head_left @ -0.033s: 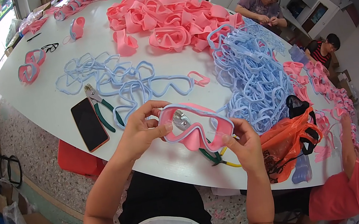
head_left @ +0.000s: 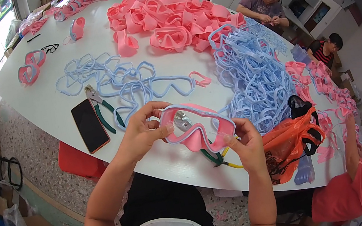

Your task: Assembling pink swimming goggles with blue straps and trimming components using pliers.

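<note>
A pink diving mask (head_left: 194, 139) with a light blue rim is held up over the near table edge between my two hands. My left hand (head_left: 142, 133) pinches its left end, thumb in front and fingers behind. At the opposite end, my right hand (head_left: 247, 142) grips the side with its thumb on the front. A clear lens shows inside the rim. Just beyond my left hand lie green-handled pliers (head_left: 103, 114) beside a dark phone (head_left: 89, 126). Partly hidden behind the mask is a tool with green and yellow handles (head_left: 220, 159).
Loose blue frames (head_left: 126, 87) lie ahead, with a tall blue frame heap (head_left: 255, 81) to the right. Pink mask skirts (head_left: 169, 16) are piled at the back. An orange plastic bag (head_left: 288, 150) sits at the right edge. Several co-workers sit along the right side of the white table (head_left: 177, 176).
</note>
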`<act>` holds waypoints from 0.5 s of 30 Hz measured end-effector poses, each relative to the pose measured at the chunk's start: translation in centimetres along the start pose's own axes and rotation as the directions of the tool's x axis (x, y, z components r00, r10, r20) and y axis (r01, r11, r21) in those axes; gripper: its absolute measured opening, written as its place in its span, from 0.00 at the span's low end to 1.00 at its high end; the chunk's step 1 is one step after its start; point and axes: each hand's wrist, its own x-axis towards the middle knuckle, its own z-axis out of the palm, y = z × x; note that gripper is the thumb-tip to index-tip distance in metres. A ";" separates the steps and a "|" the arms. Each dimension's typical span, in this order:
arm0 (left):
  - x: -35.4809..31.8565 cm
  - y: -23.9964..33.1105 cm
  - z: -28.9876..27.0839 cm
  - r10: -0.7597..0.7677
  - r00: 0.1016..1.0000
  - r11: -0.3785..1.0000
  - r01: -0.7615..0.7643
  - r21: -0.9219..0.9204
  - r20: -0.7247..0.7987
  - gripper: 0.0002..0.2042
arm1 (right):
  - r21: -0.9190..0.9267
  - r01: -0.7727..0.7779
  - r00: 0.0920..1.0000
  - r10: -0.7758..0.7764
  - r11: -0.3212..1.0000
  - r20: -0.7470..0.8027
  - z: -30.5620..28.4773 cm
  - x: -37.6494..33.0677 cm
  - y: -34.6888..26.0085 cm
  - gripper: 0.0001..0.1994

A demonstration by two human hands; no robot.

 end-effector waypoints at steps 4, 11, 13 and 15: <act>-0.4 -0.5 0.6 0.059 0.997 0.995 -0.056 0.081 -0.039 0.23 | -0.051 0.042 0.999 -0.042 0.998 -0.011 -0.7 0.7 1.5 0.16; -0.8 -1.5 1.1 0.206 0.977 0.948 -0.186 0.258 -0.053 0.24 | -0.005 -0.056 0.997 0.056 0.998 -0.061 -0.9 1.3 2.4 0.13; -1.9 -0.1 1.2 0.454 0.884 0.571 -0.383 0.726 0.109 0.28 | 0.030 -0.055 0.998 0.056 0.998 -0.038 -1.2 0.9 1.8 0.13; -1.8 -0.3 0.8 0.580 0.802 0.486 -0.483 0.728 0.144 0.31 | 0.074 -0.087 0.996 0.086 0.994 0.008 -1.8 0.7 1.5 0.14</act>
